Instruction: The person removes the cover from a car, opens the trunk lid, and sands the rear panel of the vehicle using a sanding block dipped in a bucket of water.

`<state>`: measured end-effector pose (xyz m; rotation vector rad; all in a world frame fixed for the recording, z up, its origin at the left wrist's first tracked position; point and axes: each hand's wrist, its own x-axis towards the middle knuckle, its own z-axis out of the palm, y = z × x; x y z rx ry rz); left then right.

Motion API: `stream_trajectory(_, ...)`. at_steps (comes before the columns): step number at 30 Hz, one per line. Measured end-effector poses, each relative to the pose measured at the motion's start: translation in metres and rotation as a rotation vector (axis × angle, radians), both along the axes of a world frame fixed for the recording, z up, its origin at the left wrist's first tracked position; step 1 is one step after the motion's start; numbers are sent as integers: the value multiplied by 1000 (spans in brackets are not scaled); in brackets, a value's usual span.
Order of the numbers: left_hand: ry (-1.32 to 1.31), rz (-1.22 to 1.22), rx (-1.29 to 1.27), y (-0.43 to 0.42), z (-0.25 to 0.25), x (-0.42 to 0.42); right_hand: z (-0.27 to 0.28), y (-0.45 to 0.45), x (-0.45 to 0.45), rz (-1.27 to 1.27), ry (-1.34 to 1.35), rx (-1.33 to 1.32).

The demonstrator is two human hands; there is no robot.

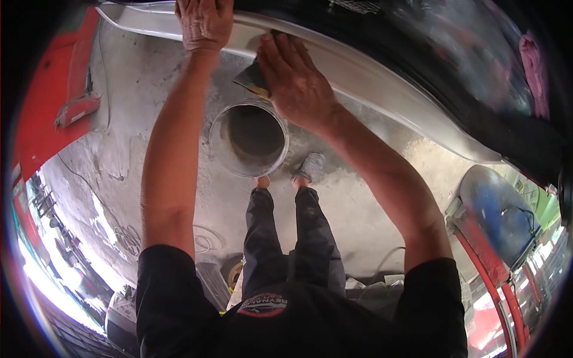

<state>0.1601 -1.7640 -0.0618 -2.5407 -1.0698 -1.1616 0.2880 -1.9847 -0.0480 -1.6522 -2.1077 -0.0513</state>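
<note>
Item: one long, curved, pale silver panel (382, 86), glossy, running from the upper left to the right, where it narrows to a tip. Finish: smooth, whitish along its raised bands, greyer between them, warmer in tone toward the right end. Position: before me, along the lower side of a black vehicle section (477, 116).

Item: one thin, flat, dark grey sheet (252, 79) with a yellowish lower edge, jutting from beneath my right hand (296, 83) on the thumb side.

Grip, right: I hold the sheet under my palm, fingers extended over the panel, thumb hidden.

Grip, left: my left hand (205, 27) lies over the panel, back upward; its fingertips run out of view, so I cannot tell whether they grasp anything.

Beneath: one round, greyish-white bucket (216, 140), dark inside, on a grey, stained concrete floor (365, 230), near my feet.
</note>
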Motion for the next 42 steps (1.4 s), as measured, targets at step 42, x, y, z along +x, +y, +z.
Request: stream_trajectory(42,2,36,-61,-5,2,0,0,13,-11,40,-93,-48)
